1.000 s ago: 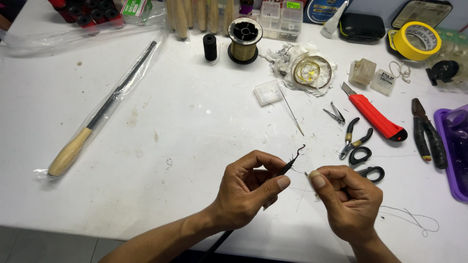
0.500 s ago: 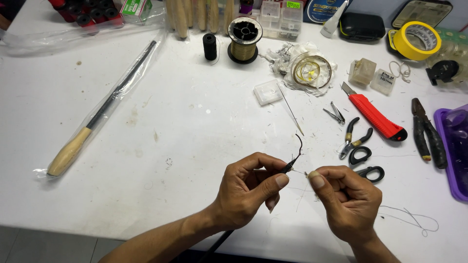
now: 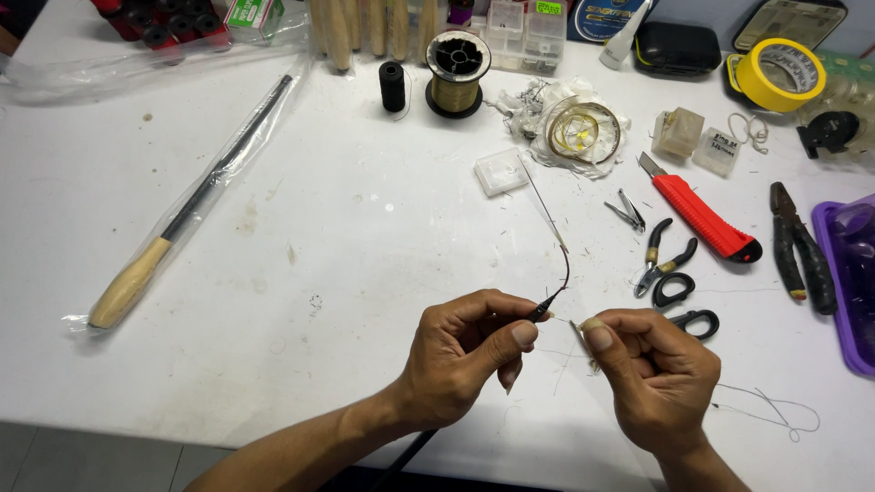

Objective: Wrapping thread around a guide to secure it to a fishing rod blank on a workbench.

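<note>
Lower centre of frame, above the white counter [image 3: 273,273]: left hand [image 3: 460,360] pinches a thin black rod tip [image 3: 556,287], its end curling upward. Right hand [image 3: 656,374] pinches fine line [image 3: 576,330] close beside it. Step looks like binding line to tip; next needs steady tension, small wraps.

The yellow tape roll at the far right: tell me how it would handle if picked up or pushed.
The yellow tape roll lies flat on its side, so a push would probably slide it rather than roll it. Its open ring shape suggests it is light and easy to hook with a finger. Stood on edge, it would likely roll.

Left hand [image 3: 469,360] pinched shut; right hand [image 3: 652,374] pinched shut, close together
</note>
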